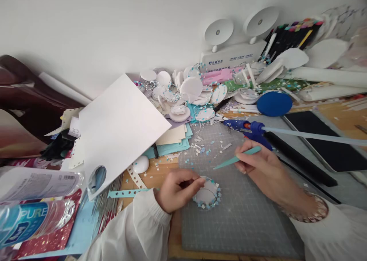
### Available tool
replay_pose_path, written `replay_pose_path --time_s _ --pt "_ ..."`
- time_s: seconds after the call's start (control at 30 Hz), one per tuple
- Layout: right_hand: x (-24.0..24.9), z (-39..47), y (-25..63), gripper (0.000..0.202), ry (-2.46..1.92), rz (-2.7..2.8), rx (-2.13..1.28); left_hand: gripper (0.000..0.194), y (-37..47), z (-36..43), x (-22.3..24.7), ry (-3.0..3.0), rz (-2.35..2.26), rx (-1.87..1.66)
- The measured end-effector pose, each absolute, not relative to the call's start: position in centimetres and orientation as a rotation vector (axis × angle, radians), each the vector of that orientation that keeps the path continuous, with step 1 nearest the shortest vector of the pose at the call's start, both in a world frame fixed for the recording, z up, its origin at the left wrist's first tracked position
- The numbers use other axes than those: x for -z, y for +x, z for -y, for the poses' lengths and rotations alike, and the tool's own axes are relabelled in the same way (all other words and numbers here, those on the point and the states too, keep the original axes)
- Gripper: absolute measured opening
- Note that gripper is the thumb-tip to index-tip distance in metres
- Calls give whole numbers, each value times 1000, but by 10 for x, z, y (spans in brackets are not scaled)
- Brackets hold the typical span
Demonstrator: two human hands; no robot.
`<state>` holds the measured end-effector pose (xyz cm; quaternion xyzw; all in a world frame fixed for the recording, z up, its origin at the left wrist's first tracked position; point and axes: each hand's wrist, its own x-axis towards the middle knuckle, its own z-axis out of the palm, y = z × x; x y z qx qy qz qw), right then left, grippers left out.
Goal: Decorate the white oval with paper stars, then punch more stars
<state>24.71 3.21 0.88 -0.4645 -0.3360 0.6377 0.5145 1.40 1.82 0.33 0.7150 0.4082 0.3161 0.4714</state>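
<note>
On the grey cutting mat lies a round white disc ringed with small blue and white flowers. My left hand is closed on the disc's upper left edge, thumb and forefinger pinched together there. To the upper right, my right hand grips teal tweezers, their tip pointing left above the mat. Small blue and white paper pieces are scattered on the mat beyond the disc.
A blue glue gun and a black phone lie at the right. Many white discs are heaped at the back. A large white board and a water bottle are at the left.
</note>
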Motion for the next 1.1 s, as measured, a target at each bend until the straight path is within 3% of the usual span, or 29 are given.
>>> replay_pose_path --time_s 0.27,0.43,0.6,0.8,1.1 --pt "-2 -35 244 29 -1064 786 -1643 18 0 -23 -25 2437 -1406 -1008" --pt "-2 -35 241 31 -1040 825 -1625 43 -42 -32 -30 2661 -2104 -730" --pt "-4 -33 241 29 -1023 877 -1597 47 -88 -36 -16 2658 -2148 -746" --pt "0 -35 244 29 -1026 909 -1546 57 -104 -30 -41 2488 -2301 -1280" --pt "0 -34 245 28 -1018 939 -1522 38 -111 -21 -89 2181 -2521 -1756"
